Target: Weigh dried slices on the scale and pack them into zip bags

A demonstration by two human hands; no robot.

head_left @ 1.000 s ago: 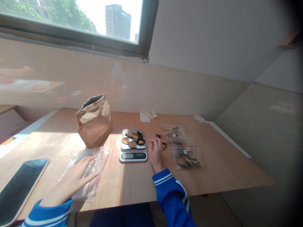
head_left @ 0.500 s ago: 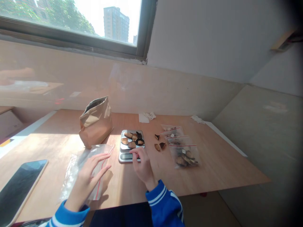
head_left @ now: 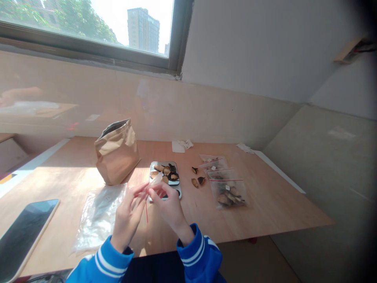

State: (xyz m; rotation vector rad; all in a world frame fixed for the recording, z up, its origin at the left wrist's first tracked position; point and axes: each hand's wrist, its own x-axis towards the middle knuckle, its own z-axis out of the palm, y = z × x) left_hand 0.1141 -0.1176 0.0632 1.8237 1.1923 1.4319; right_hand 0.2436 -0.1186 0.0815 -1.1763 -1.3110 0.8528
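My left hand (head_left: 127, 218) and my right hand (head_left: 168, 208) are raised together above the table's near edge. Between their fingertips they pinch a clear zip bag (head_left: 146, 195) with a red seal line. Just beyond the hands stands a small digital scale (head_left: 165, 176) carrying several dried brown slices; my right hand hides its display. A stack of empty clear bags (head_left: 98, 214) lies flat to the left of my left hand. Three loose dried slices (head_left: 197, 179) lie right of the scale.
An open brown paper pouch (head_left: 117, 152) stands behind the empty bags. Filled zip bags (head_left: 228, 192) lie to the right. A phone (head_left: 23, 230) rests at the near left. Crumpled paper (head_left: 182, 145) sits by the wall. The wooden table (head_left: 273, 208) ends at the right.
My left hand lifted one bag off the stack. My right hand came from the loose slices, past the scale, to meet it. Both now pinch the bag above the table.
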